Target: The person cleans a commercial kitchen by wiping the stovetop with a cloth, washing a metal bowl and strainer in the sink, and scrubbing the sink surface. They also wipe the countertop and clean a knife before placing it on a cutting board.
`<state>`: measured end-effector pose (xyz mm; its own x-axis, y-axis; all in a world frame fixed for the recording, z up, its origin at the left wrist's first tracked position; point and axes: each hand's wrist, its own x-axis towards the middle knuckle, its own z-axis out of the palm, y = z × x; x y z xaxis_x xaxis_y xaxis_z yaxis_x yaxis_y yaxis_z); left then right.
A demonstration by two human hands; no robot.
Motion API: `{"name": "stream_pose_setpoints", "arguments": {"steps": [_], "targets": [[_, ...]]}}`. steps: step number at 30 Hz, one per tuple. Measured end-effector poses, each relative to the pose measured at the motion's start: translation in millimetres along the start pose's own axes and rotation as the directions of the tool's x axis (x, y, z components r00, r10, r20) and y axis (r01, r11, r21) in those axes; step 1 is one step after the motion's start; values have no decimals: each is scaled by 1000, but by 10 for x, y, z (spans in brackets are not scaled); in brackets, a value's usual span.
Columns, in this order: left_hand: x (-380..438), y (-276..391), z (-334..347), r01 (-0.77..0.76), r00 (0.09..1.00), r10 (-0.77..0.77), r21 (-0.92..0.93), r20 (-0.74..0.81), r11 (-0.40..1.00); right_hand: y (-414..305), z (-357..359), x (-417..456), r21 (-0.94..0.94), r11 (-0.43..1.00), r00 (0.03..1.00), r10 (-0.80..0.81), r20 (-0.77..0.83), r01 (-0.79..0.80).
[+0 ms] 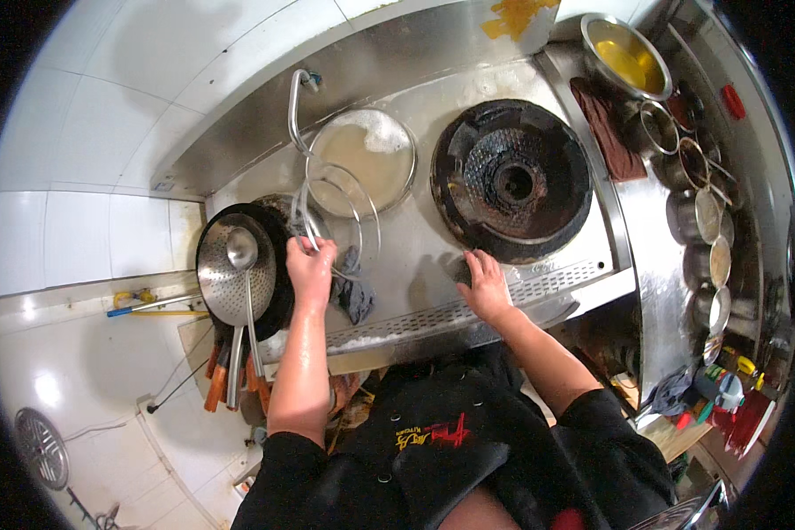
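Note:
My left hand (310, 271) grips a metal wire frame of several rings (376, 215), held above the steel stove top. Behind the frame stands a round pot of cloudy, foamy water (361, 159), beneath a curved metal tap (294, 109). A dark grey cloth (356, 295) lies crumpled just right of my left wrist. My right hand (485, 286) is spread with nothing visible in it, its fingertips by the near rim of a blackened wok burner (513, 182). A dark patch beside those fingers could be a shadow or a pad; I cannot tell.
Stacked dark woks at left hold a perforated strainer (215, 285) and a ladle (242, 248), handles jutting toward me. Along the right counter are a brown cloth (609, 132), a bowl of yellow oil (626, 63) and a row of metal containers (720, 262). A perforated drain strip (556, 285) edges the stove.

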<state>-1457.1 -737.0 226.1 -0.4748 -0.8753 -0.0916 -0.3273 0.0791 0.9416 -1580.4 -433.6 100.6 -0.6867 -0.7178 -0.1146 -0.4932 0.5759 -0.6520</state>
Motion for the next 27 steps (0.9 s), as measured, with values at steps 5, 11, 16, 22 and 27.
{"name": "stream_pose_setpoints", "arguments": {"steps": [5,11,16,22,27], "targets": [[-748,43,10,-257,928,144,312,344,915,-195,-190,-373,196,979,996,61,-61,-48],[-1297,-176,273,-796,597,469,405,651,451,-521,-673,-550,808,418,884,396,249,-415],[-1697,-222,454,-997,28,604,-18,797,70,-720,-945,-809,667,439,776,516,362,-602],[-2188,270,653,-993,-49,546,17,836,-115,3,-929,-2010,866,146,663,707,247,-479],[-1935,-272,183,-907,420,527,318,739,277,988,-965,-4164,969,-166,386,919,85,181]]}}
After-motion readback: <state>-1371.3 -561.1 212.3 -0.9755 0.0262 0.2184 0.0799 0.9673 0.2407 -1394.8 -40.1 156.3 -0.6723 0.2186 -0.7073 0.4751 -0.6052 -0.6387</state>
